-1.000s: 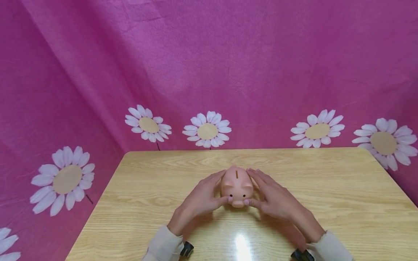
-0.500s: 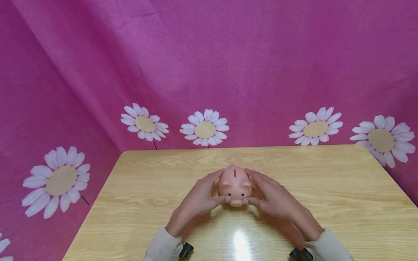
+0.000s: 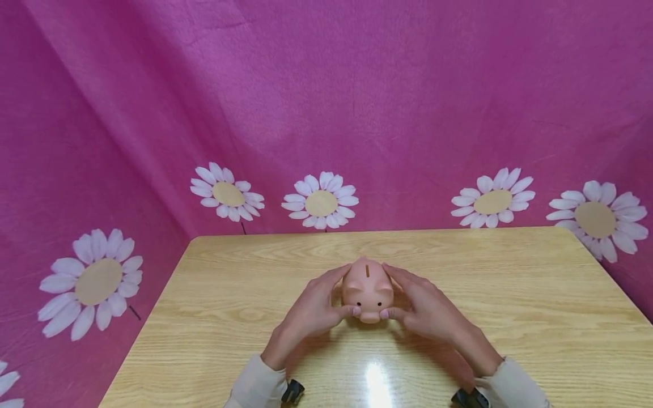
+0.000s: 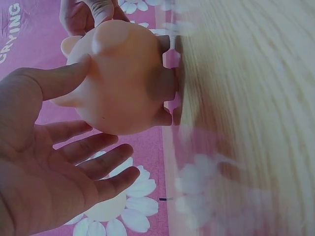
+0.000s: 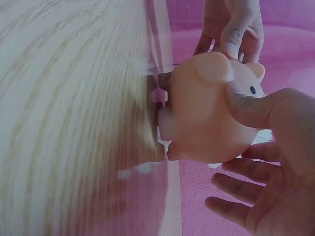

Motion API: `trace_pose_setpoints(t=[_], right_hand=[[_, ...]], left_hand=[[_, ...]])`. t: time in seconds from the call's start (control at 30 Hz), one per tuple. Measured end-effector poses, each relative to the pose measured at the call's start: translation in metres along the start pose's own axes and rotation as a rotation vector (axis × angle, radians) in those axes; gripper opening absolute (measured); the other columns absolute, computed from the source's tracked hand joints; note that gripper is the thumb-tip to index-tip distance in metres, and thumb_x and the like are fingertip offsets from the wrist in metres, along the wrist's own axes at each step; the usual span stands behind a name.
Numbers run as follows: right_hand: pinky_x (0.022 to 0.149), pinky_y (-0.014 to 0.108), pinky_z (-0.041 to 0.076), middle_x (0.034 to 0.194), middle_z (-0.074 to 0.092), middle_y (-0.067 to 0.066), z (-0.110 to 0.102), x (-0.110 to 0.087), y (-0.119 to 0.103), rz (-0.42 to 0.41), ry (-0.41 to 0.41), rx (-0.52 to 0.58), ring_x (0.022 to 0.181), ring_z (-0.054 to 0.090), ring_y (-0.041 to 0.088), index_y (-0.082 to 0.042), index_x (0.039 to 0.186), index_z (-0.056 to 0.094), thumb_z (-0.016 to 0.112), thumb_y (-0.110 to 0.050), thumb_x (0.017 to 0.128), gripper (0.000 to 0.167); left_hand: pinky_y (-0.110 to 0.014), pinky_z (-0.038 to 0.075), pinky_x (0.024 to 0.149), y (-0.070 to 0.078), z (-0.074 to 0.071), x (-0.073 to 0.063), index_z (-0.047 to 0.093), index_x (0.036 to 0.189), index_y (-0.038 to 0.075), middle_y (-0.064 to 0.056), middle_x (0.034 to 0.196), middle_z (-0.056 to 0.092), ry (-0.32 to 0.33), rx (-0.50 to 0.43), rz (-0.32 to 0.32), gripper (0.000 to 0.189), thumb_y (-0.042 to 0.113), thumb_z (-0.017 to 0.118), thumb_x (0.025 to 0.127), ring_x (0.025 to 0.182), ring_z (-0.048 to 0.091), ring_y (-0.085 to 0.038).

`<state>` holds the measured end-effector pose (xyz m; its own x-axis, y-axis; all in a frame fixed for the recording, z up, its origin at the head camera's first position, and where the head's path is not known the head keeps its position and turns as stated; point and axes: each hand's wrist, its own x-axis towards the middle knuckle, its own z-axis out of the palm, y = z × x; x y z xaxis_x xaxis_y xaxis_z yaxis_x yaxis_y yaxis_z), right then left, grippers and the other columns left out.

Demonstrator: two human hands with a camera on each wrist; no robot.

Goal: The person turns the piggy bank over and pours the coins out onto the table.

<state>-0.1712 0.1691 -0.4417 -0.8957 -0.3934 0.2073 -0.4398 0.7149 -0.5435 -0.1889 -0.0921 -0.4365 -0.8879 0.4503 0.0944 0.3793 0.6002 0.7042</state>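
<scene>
A pink piggy bank faces me on the wooden table, its coin slot on top and its snout toward me. My left hand holds it from the left side, thumb beside the snout and fingers along the flank. From the other side my right hand holds it in the same way. Both thumbs press near the snout in the wrist views, while several fingers of each hand extend past the body. The short feet of the piggy bank are at the tabletop; whether they touch it I cannot tell.
The wooden table has a rounded far edge against a pink cloth backdrop printed with white daisies. Bright light reflects off the table in front of the piggy bank. Dark bands sit at the wrists by the light sleeves.
The whole head view has shifted slightly. Both hands keep the same hold on the piggy bank, which has not visibly moved on the table.
</scene>
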Motion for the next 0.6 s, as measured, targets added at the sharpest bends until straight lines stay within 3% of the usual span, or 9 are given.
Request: trace_pose_setpoints(t=[0.2, 0.4, 0.6], right_hand=[[0.119, 0.063, 0.046, 0.16, 0.053, 0.024, -0.002, 0.002, 0.0, -0.042, 0.026, 0.083, 0.146, 0.054, 0.046, 0.004, 0.161, 0.043, 0.086, -0.02, 0.092, 0.085], [0.11, 0.058, 0.054, 0.161, 0.05, 0.027, -0.003, 0.003, 0.001, -0.091, 0.058, 0.227, 0.145, 0.054, 0.048, 0.005, 0.163, 0.038, 0.078, -0.02, 0.099, 0.079], [0.109, 0.049, 0.056, 0.161, 0.05, 0.019, -0.002, 0.005, 0.001, -0.072, 0.058, 0.412, 0.145, 0.054, 0.046, -0.009, 0.168, 0.035, 0.069, -0.021, 0.106, 0.072]], left_hand=[[-0.056, 0.042, 0.126, 0.002, -0.003, 0.0, 0.046, 0.163, 0.012, -0.006, 0.162, 0.056, 0.038, -0.018, 0.027, 0.083, 0.027, 0.086, 0.093, 0.152, 0.051, -0.031], [-0.055, 0.053, 0.117, 0.004, -0.004, 0.0, 0.046, 0.163, 0.011, -0.007, 0.159, 0.058, 0.094, -0.122, 0.07, 0.076, 0.026, 0.081, 0.098, 0.143, 0.059, -0.029], [-0.055, 0.056, 0.112, 0.011, -0.005, -0.002, 0.048, 0.162, 0.017, -0.009, 0.155, 0.057, 0.142, -0.276, 0.037, 0.067, 0.029, 0.076, 0.102, 0.142, 0.059, -0.034]])
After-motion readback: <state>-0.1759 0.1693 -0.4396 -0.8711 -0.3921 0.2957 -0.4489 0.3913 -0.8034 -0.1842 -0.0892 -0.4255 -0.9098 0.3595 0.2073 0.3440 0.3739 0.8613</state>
